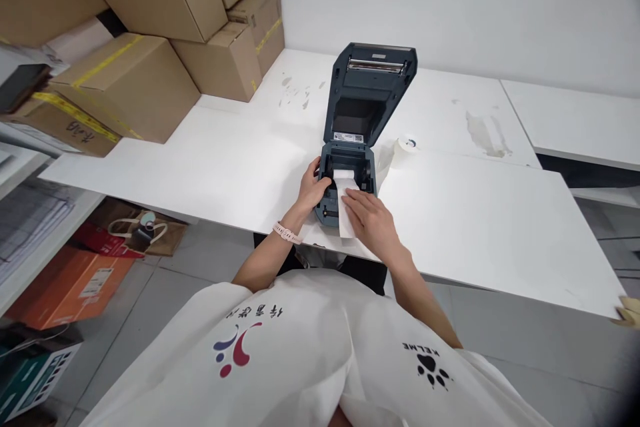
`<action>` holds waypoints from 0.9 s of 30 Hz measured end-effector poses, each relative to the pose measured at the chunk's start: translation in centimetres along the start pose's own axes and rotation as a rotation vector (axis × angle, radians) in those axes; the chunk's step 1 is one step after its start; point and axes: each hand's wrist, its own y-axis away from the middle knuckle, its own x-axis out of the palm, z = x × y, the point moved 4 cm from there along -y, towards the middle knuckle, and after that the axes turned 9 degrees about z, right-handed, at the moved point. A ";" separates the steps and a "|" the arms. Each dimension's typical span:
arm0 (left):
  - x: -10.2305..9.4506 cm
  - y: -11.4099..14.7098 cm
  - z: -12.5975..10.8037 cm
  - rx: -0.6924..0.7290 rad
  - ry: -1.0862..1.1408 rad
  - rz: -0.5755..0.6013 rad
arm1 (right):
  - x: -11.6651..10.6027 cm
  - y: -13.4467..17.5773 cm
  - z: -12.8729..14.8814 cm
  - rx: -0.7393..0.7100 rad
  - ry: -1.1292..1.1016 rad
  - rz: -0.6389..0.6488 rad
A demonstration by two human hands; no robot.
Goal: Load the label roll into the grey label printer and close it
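A dark blue-grey label printer (350, 107) stands on the white table with its lid raised. My left hand (313, 188) grips the left wall of its base, thumb over the rim and fingers along the outside. From a white roll inside the base, a white paper strip (346, 223) runs out over the front edge. My right hand (370, 217) is closed at the strip's right side, its fingertips lying on the paper; the thumb is hidden. Behind the printer's right side, a second white roll (401, 153) rests on the table with a loose tail of paper.
Cardboard boxes (133, 87) with yellow tape are stacked at the table's left end, near the wall. An orange box (75, 283) and bags sit on the floor at left, beside a shelf. The table's (480, 227) front edge runs close to my body.
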 end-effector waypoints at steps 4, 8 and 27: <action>0.1 0.2 0.0 -0.033 0.025 0.003 | 1.8 1.1 1.4 -0.010 -0.037 -0.031; 0.2 0.4 0.0 -0.040 0.062 0.023 | 2.5 1.4 2.4 -0.058 0.010 0.005; 0.1 0.1 0.0 -0.046 0.132 0.005 | 3.3 2.8 1.7 -0.164 0.043 -0.112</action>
